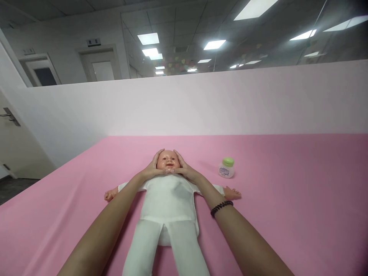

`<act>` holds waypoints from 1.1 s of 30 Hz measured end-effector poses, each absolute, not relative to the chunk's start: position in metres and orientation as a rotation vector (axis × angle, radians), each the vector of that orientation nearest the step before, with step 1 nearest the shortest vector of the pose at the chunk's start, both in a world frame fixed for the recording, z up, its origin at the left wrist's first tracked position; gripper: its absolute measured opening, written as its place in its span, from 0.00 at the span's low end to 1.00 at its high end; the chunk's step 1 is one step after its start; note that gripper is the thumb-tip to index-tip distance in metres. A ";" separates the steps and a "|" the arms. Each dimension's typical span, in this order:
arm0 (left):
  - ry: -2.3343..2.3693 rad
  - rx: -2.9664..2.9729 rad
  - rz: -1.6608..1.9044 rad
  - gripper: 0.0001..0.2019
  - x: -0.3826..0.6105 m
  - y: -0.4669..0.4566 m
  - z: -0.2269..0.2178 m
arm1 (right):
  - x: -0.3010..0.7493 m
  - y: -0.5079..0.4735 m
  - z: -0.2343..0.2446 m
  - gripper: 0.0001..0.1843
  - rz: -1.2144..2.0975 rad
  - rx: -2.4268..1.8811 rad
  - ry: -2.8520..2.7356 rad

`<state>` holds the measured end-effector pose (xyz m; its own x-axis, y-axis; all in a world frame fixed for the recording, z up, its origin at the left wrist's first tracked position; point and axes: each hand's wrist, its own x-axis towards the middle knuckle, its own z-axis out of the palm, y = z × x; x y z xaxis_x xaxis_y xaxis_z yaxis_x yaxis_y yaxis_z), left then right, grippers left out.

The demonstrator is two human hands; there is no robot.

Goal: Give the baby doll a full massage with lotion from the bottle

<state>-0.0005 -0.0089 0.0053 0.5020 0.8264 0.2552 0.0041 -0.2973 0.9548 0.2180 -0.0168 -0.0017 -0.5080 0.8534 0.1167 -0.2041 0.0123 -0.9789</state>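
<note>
A: What's the ground for this?

B: A broad pink cover [287,199], smooth under the work, though there are soft creases at the left. On its middle lies the doll [170,199], face up, arms spread, legs toward the person.

A: And the 2 hands?

B: Each is grasping the same thing from its own side. The left hand [151,169] and the right hand [188,171] cup the doll's head [164,156] between them, fingers curved up along its sides.

A: How would you do that well?

B: I'd share the pressure equally, so the head sits straight over the shoulders. I'd stroke with flat, soft fingers, since pinching would probably turn it or drag the whole body along.

A: Anything in the way?

B: The container [225,169] with a green cap [228,161] stands beyond the doll's outstretched hand at the right, apart from the person's hands. A wide outward sweep could knock it. The black bracelet [221,208] on the right wrist might brush the doll's sleeve.

A: And the thumbs?

B: They come in at the chin, tips close together; whether they touch, I can't tell. Light, matched contact there seems best.
</note>
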 end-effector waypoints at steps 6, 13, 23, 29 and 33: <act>0.702 1.697 0.938 0.51 -0.006 -0.004 0.003 | 0.217 -0.013 -0.004 0.61 1.644 -0.695 -1.406; 0.676 1.661 0.947 0.50 -0.006 0.000 -0.002 | 0.216 -0.012 -0.005 0.62 1.650 -0.681 -1.393; 0.716 1.666 0.982 0.55 -0.002 -0.004 0.000 | 0.217 -0.014 -0.006 0.63 1.514 -0.745 -1.526; 0.746 1.652 0.972 0.54 0.000 -0.008 0.003 | 0.217 -0.015 -0.005 0.65 1.496 -0.764 -1.533; 0.735 1.663 0.965 0.53 0.000 -0.011 0.006 | 0.218 -0.015 -0.005 0.65 1.497 -0.767 -1.537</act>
<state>-0.0004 -0.0111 0.0064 0.4902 0.8378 0.2405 0.0094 -0.2809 0.9597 0.2175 -0.0153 -0.0046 -0.4633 0.8738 0.1478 -0.1249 0.1007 -0.9870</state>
